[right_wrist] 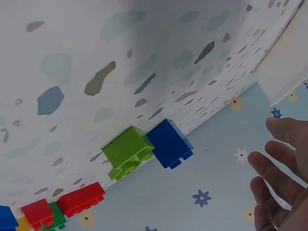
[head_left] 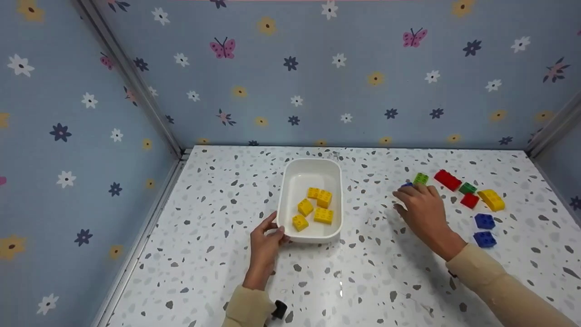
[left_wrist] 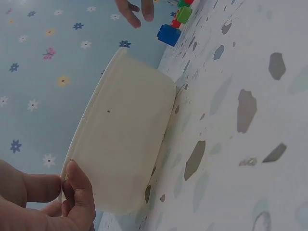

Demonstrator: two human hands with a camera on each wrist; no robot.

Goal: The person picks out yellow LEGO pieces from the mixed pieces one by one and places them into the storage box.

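My left hand (head_left: 264,245) pinches the rim of a white plastic tub (head_left: 302,175) at its near left corner, thumb on the rim and fingers against the outer wall. Several yellow toy bricks (head_left: 323,215) lie inside the tub. My right hand (head_left: 423,211) is over the table right of the tub, fingers loosely bent and apart, holding nothing. Close by is a blue brick (right_wrist: 168,143), mostly hidden behind that hand in the head view. A light green brick (head_left: 420,178) stands beside the blue one. The right wrist view shows a gap between the fingers and both bricks.
Further right lie a long red brick (head_left: 447,180), a dark green brick (head_left: 468,188), a smaller red brick (head_left: 470,200), a curved yellow brick (head_left: 491,200) and two blue bricks (head_left: 484,221). A flower-patterned wall (head_left: 317,100) closes the speckled table's back edge.
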